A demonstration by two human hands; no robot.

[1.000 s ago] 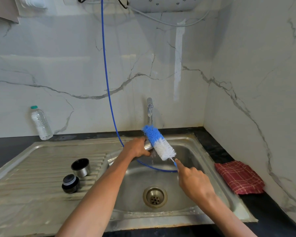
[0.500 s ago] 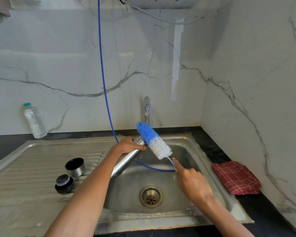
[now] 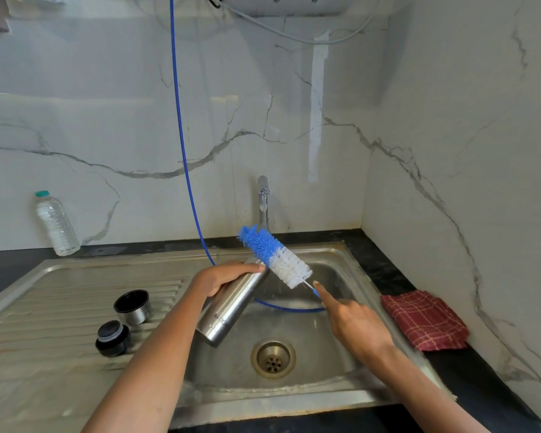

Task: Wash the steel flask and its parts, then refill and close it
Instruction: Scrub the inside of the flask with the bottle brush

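Left hand grips the tilted cylindrical steel flask over the steel sink; right hand pinches the blue-and-white bristle bottle brush outside its mouth. Wet steel could slip, clanging into the basin.

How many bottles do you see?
2: a steel flask held in the left hand over the sink, and a plastic water bottle standing by the wall, far left.
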